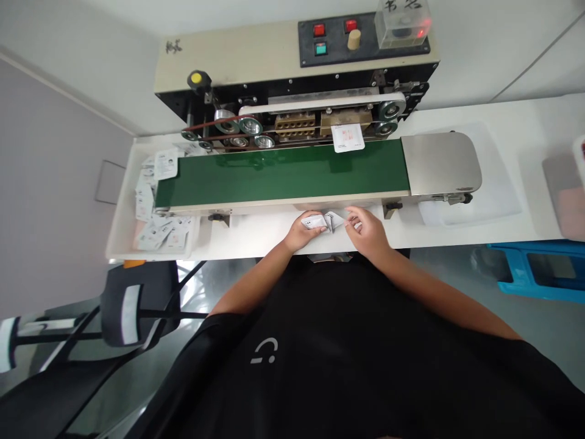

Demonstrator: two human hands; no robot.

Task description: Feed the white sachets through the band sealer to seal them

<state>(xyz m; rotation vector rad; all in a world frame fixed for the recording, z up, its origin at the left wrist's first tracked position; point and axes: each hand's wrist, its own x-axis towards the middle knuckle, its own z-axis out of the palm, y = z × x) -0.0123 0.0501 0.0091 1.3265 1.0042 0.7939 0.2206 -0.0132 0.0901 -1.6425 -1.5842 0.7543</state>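
Just in front of the green belt, my left hand (300,233) is closed round a small stack of white printed sachets (314,222). My right hand (367,230) pinches the edge of one white sachet (337,218) that fans out from the stack. Beyond my hands, another sachet (348,138) with red print sticks out of the sealing machine (292,67) over the conveyor belt (283,177). At the belt's left end, one more sachet (166,164) overhangs a white bin (194,239) holding many loose sachets.
A metal end plate (441,163) closes the belt's right side, with a translucent tray (498,183) beneath it. Knobs (393,207) project from the conveyor's front. A blue stool (521,268) stands at right, and a black chair (139,305) at left.
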